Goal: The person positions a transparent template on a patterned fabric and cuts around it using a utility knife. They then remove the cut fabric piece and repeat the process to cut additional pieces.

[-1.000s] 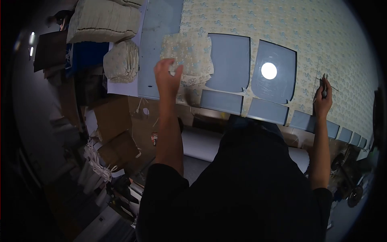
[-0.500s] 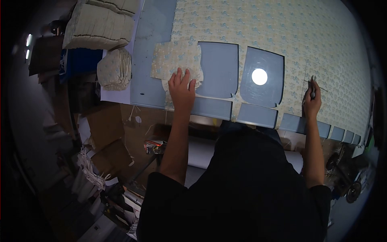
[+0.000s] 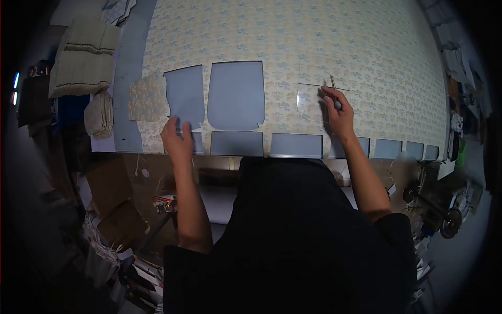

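A patterned fabric sheet [image 3: 285, 39] covers most of the table, with pocket-shaped openings cut through it. My left hand [image 3: 178, 141] is open at the sheet's near left edge, fingers apart. Just above it lies a loose cut fabric piece [image 3: 148, 99], apart from my fingertips. My right hand [image 3: 341, 112] closes around a slim metal tool [image 3: 333, 82], its narrow end pointing away from me; I cannot tell its exact kind. Beside that hand a clear template [image 3: 311, 102] lies on the fabric, partly covered by my fingers. Thin lines run on the cloth around it.
The blue-grey tabletop [image 3: 235, 97] shows through the openings. At the left end stand a large bundle of pale cloth [image 3: 86, 57] and a smaller stack of cut pieces [image 3: 98, 115]. Cardboard [image 3: 107, 183] lies below the table's left side.
My left hand has drawn back from the loose fabric piece. My right hand still holds the tool and now lies beside the clear template. The whole view has shifted.
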A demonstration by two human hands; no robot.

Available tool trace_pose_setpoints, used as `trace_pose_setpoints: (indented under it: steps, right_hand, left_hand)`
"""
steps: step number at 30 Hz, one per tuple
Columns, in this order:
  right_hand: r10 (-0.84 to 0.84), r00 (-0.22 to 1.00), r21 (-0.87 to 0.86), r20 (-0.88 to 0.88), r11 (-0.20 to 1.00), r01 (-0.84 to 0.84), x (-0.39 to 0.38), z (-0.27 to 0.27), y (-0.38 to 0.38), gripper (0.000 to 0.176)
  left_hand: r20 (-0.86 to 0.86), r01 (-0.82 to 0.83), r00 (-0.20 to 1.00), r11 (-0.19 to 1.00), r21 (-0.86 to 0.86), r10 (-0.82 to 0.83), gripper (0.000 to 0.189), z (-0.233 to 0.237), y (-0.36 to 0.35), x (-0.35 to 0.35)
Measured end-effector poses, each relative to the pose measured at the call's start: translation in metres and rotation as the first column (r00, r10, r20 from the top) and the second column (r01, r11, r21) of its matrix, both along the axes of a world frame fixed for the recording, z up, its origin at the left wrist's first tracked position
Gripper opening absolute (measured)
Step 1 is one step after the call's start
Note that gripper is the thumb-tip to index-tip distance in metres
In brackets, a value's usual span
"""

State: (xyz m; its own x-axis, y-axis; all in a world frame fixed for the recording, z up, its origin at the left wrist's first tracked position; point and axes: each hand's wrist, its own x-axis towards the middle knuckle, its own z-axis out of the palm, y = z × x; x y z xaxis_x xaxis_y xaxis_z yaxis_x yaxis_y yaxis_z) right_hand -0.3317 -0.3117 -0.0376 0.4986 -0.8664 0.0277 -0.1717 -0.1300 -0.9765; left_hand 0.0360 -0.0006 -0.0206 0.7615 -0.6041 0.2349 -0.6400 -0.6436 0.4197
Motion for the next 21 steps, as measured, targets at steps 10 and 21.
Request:
trace_pose_setpoints:
  steps: [10,21]
  right_hand:
    - [0.02,0.907,-0.464,-0.422,0.854,-0.235,-0.085,-0.011,-0.013,0.061]
    - [0.162,0.876,-0.252,-0.454,0.92,-0.301,-0.018,0.009,0.035,0.038]
  left_hand:
    - [-0.242,0.462,0.85,0.883,-0.086,-0.469,0.061,0.004,-0.135,-0.16]
    - [-0.205,0.618,0.779,0.782,0.085,-0.593,0.076,-0.01,-0.13,-0.162]
